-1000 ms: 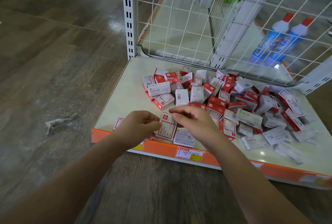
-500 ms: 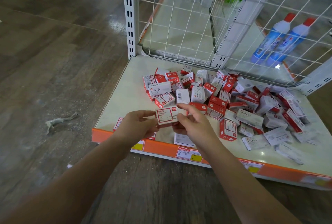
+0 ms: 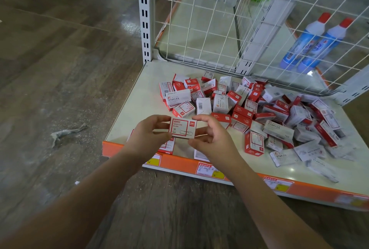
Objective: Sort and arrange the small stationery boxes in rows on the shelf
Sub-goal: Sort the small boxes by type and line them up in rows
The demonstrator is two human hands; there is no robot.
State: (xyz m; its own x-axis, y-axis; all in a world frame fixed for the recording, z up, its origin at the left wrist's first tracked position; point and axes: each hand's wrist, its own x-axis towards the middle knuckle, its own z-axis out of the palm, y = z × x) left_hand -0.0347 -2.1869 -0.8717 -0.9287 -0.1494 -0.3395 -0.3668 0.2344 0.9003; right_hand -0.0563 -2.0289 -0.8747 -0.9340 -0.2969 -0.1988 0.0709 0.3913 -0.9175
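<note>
A red-and-white paper clip box (image 3: pixel 182 128) is held just above the shelf's front left corner, label facing me. My left hand (image 3: pixel 148 135) pinches its left end and my right hand (image 3: pixel 214 138) pinches its right end. Under my hands lie two boxes flat by the front edge, one red-framed (image 3: pixel 167 146) and one white (image 3: pixel 199 153), both partly hidden. A jumbled pile of several small red and white boxes (image 3: pixel 249 106) covers the middle and right of the cream shelf (image 3: pixel 135 112).
The shelf has an orange front strip (image 3: pixel 179 161) with price tags. A white wire grid (image 3: pixel 239 28) and slotted upright (image 3: pixel 144 14) close the back. Two blue bottles (image 3: pixel 311 42) stand behind the grid. A crumpled scrap (image 3: pixel 65 132) lies on the wooden floor to the left.
Both hands lifted a paper clip box off the shelf's front edge and turned it label-up between them. The pile has not moved.
</note>
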